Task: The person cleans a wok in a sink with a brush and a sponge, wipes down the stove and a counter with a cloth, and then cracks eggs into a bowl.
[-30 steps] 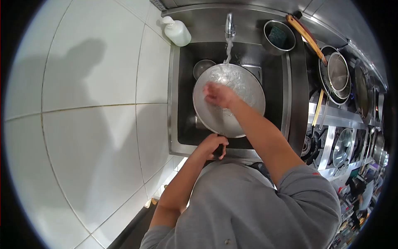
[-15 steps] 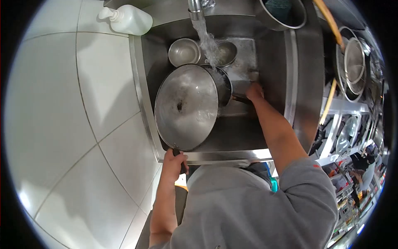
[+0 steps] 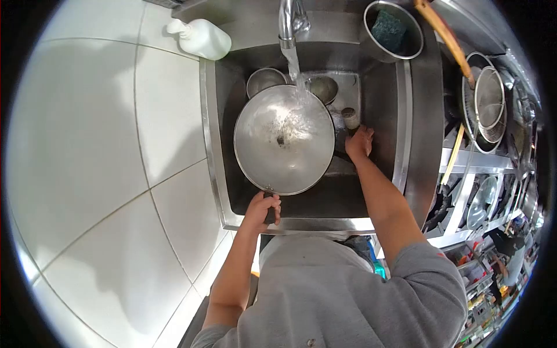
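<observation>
My left hand is wrapped round the dark handle of a wide metal wok, at the sink's front edge. Water from the faucet runs onto the wok's far side, and a dark spot marks its middle. On the right, my right hand is closed, with a short cylindrical scrub brush sticking out past its fingers. A dark pan handle passes by that wrist; the pan itself is hidden under the wok. Behind the wok sit two metal bowls, one on the left, one on the right.
A white pump bottle stands at the sink's back left corner. A metal container holds a green scouring pad at the back right. Strainers and a wooden handle lie right of the sink. White tiles line the left.
The wok has tipped flatter and shifted under the stream, so water now hits its surface. My right hand and the brush have drawn a little nearer the wok. The camera view has shifted.
</observation>
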Motion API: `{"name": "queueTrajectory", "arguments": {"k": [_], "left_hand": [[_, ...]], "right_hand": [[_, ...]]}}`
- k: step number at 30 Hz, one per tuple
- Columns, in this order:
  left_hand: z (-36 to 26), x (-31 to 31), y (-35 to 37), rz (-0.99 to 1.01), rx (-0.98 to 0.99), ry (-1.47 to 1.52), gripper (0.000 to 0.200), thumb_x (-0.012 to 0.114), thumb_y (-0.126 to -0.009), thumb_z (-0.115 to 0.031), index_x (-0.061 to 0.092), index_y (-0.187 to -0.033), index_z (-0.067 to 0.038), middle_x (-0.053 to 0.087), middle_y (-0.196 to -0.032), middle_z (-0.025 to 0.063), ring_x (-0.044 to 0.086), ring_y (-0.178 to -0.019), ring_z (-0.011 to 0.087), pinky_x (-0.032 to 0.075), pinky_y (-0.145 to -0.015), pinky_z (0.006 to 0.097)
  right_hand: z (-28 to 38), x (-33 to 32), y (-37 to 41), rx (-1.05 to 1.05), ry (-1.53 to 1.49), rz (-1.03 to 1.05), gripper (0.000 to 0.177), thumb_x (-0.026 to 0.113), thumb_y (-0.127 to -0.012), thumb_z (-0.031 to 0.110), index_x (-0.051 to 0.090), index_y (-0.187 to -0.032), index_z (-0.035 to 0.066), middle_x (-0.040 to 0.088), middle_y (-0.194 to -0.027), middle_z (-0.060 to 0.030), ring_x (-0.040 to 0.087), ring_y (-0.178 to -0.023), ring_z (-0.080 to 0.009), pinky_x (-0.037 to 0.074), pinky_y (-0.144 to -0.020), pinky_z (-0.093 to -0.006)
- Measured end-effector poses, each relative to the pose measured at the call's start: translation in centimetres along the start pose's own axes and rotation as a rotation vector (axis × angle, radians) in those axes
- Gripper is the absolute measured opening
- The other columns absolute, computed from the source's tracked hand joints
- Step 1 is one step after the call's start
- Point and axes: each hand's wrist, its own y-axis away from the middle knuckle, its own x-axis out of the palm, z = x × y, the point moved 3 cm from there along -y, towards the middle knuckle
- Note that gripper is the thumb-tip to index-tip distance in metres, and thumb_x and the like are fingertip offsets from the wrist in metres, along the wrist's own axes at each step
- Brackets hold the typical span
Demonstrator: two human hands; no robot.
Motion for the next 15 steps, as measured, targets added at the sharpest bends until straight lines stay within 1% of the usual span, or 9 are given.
{"name": "queueTrajectory", "arguments": {"k": [1, 4, 5, 7, 9, 10, 13, 14, 15], "left_hand": [[0.2, 0.2, 0.1, 0.015, -0.012, 0.024, 0.018, 0.065, -0.09, -0.006, 0.054, -0.104, -0.007, 0.057, -0.072, 0.0075, 0.06, -0.056, 0.0203, 0.048, -0.047, 0.0381], [0.8, -0.2, 0.3, 0.109, 0.0, 0.097, 0.019, 0.065, -0.087, -0.005, 0.055, -0.103, -0.006, 0.057, -0.075, 0.0062, 0.059, -0.055, 0.017, 0.046, -0.043, 0.0352], [0.8, -0.7, 0.3, 0.161, -0.04, 0.054, 0.019, 0.065, -0.087, -0.005, 0.055, -0.102, -0.006, 0.057, -0.075, 0.0059, 0.058, -0.055, 0.0167, 0.045, -0.043, 0.0347], [0.7, -1.4, 0.1, 0.266, -0.118, -0.034, 0.017, 0.065, -0.086, -0.006, 0.056, -0.101, -0.005, 0.056, -0.075, 0.0054, 0.058, -0.055, 0.0162, 0.045, -0.043, 0.0338], [0.2, -0.9, -0.8, 0.384, -0.127, -0.096, 0.016, 0.065, -0.086, -0.007, 0.057, -0.1, -0.005, 0.056, -0.075, 0.0049, 0.058, -0.054, 0.0161, 0.044, -0.042, 0.0332], [0.0, -0.5, -1.5, 0.44, -0.13, -0.125, 0.015, 0.065, -0.086, -0.007, 0.057, -0.099, -0.005, 0.057, -0.075, 0.0047, 0.058, -0.054, 0.016, 0.044, -0.041, 0.0328], [-0.6, 1.3, -5.4, 0.643, -0.134, -0.231, 0.015, 0.066, -0.086, -0.009, 0.058, -0.097, -0.006, 0.054, -0.073, 0.0032, 0.056, -0.053, 0.0149, 0.042, -0.038, 0.0314], [-1.0, 1.8, -6.5, 0.701, -0.161, -0.202, 0.015, 0.066, -0.085, -0.01, 0.058, -0.097, -0.006, 0.054, -0.072, 0.003, 0.056, -0.052, 0.0144, 0.042, -0.038, 0.0309], [-1.4, 2.5, -7.4, 0.76, -0.191, -0.174, 0.015, 0.066, -0.085, -0.011, 0.058, -0.096, -0.006, 0.054, -0.071, 0.0028, 0.056, -0.052, 0.014, 0.042, -0.037, 0.0304]], "right_hand": [[0.5, -1.7, 0.9, -0.022, -0.047, -0.054, 0.057, 0.081, -0.086, 0.017, 0.055, -0.133, -0.004, 0.049, -0.141, -0.0268, 0.058, -0.127, -0.0434, 0.053, -0.106, -0.0478], [1.3, -6.4, 3.0, -0.152, -0.18, -0.212, 0.052, 0.079, -0.087, 0.014, 0.057, -0.13, -0.003, 0.058, -0.13, -0.0244, 0.059, -0.123, -0.0426, 0.053, -0.103, -0.0482], [1.9, -8.4, 4.1, -0.192, -0.221, -0.261, 0.05, 0.079, -0.087, 0.013, 0.057, -0.13, -0.003, 0.061, -0.127, -0.0235, 0.06, -0.121, -0.0423, 0.053, -0.102, -0.0482], [3.5, -14.8, 8.1, -0.25, -0.291, -0.354, 0.05, 0.078, -0.088, 0.011, 0.057, -0.132, -0.001, 0.066, -0.12, -0.0214, 0.06, -0.118, -0.0412, 0.052, -0.101, -0.0481], [4.7, -19.5, 11.1, -0.391, -0.438, -0.439, 0.053, 0.078, -0.087, 0.008, 0.059, -0.137, 0.003, 0.069, -0.12, -0.0179, 0.06, -0.116, -0.04, 0.051, -0.1, -0.0477], [5.4, -21.7, 12.4, -0.474, -0.383, -0.503, 0.059, 0.078, -0.083, 0.003, 0.06, -0.139, 0.006, 0.069, -0.126, -0.0155, 0.06, -0.115, -0.0379, 0.051, -0.101, -0.0454], [8.0, -27.3, 16.5, -0.725, -0.404, -0.618, 0.064, 0.079, -0.077, -0.001, 0.061, -0.138, 0.007, 0.07, -0.127, -0.012, 0.06, -0.116, -0.0364, 0.051, -0.101, -0.0441], [9.2, -29.0, 18.2, -0.748, -0.403, -0.645, 0.069, 0.079, -0.073, -0.004, 0.061, -0.139, 0.008, 0.07, -0.128, -0.0099, 0.061, -0.115, -0.0347, 0.05, -0.102, -0.0427], [10.3, -30.2, 19.3, -0.807, -0.388, -0.663, 0.068, 0.079, -0.073, -0.004, 0.061, -0.138, 0.008, 0.07, -0.129, -0.0095, 0.061, -0.114, -0.0342, 0.05, -0.102, -0.0424]]}}
